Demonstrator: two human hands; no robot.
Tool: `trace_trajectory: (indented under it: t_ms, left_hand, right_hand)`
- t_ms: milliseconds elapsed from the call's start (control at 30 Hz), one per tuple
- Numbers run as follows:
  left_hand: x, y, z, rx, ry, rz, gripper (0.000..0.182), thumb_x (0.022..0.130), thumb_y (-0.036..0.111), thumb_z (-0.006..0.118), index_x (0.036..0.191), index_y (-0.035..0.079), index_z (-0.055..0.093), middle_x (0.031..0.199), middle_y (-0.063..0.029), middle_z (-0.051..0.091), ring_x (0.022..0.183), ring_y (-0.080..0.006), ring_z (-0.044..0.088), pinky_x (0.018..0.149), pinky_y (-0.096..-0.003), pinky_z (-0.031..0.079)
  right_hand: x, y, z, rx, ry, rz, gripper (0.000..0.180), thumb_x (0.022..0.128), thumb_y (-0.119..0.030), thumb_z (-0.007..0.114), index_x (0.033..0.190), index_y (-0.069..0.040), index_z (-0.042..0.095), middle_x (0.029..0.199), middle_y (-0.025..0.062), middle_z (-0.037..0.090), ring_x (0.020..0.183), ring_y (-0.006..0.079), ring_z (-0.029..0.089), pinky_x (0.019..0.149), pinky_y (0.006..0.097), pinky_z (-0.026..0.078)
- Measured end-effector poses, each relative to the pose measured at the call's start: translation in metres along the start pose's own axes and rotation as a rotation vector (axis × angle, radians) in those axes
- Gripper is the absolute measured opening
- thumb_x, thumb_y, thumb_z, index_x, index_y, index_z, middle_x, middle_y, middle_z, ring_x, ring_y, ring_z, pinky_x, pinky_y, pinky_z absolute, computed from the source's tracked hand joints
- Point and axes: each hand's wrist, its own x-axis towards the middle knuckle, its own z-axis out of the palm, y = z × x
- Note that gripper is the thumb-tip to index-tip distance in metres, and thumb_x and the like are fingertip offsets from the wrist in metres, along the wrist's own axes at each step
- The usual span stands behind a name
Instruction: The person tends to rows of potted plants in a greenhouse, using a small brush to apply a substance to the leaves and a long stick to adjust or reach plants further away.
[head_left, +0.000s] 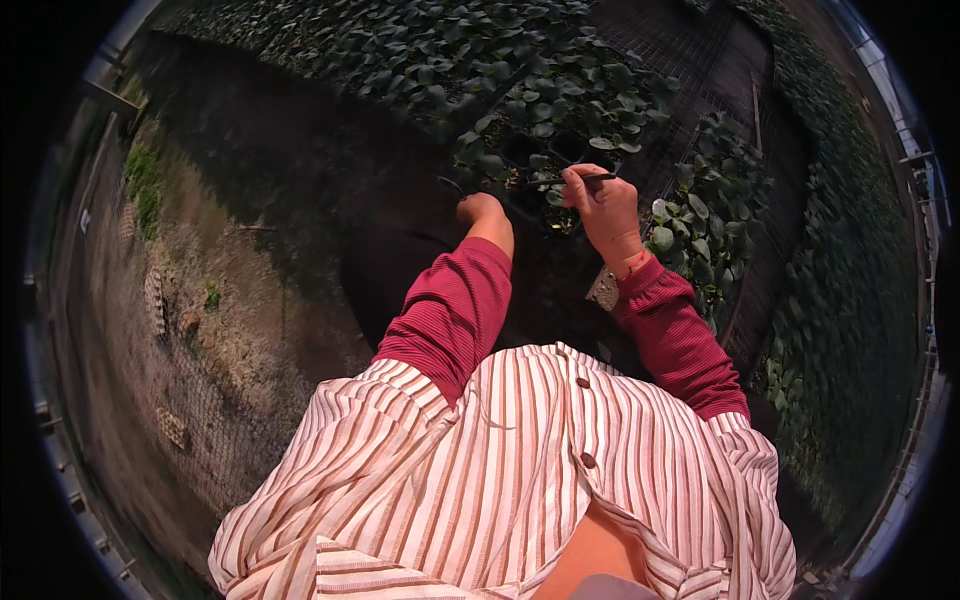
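Note:
My right hand (604, 206) grips a thin dark stick-like tool (551, 181) between thumb and fingers. The tool points left across a black seedling tray, with two dark cells (568, 144) showing just above my right hand. My left hand (484, 210) reaches down at the near left edge of these cells. Its fingers are bent away and lost in deep shadow, so whether they hold anything is hidden. Small broad-leaved seedlings (491, 163) grow around the cells, some close to the tip of the tool.
Dense seedlings (450, 45) spread beyond my hands. A smaller clump (701, 214) stands right of my right wrist, beside dark mesh ground cover (697, 52). A rough pale block (602, 289) lies beneath that wrist. More plants (847, 247) line the far right; bare soil (255, 300) lies left.

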Motion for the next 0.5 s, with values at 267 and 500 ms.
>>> trace_trajectory:
  t_ms: [267, 500]
  left_hand:
    - [0.003, -0.018, 0.006, -0.04, -0.139, 0.281, 0.013, 0.078, 0.011, 0.06, 0.078, 0.0, 0.053, 0.068, -0.0065, 0.055, 0.049, -0.015, 0.048, 0.043, -0.0267, 0.038]
    - [-0.068, 0.012, 0.011, -0.101, -0.35, 0.198, 0.015, 0.073, 0.009, 0.065, 0.076, 0.003, 0.052, 0.064, -0.0026, 0.053, 0.044, -0.0121, 0.042, 0.041, -0.0235, 0.034]
  right_hand:
    - [0.004, -0.002, 0.009, -0.162, 0.058, -0.034, 0.02, 0.082, -0.019, 0.054, 0.08, 0.0, 0.06, 0.06, 0.0059, 0.061, 0.054, 0.0134, 0.061, 0.05, 0.0221, 0.046]
    - [0.015, 0.016, -0.015, 0.072, 0.216, 0.063, 0.02, 0.083, -0.02, 0.053, 0.079, -0.001, 0.061, 0.06, 0.0054, 0.06, 0.053, 0.0124, 0.06, 0.048, 0.0221, 0.046]
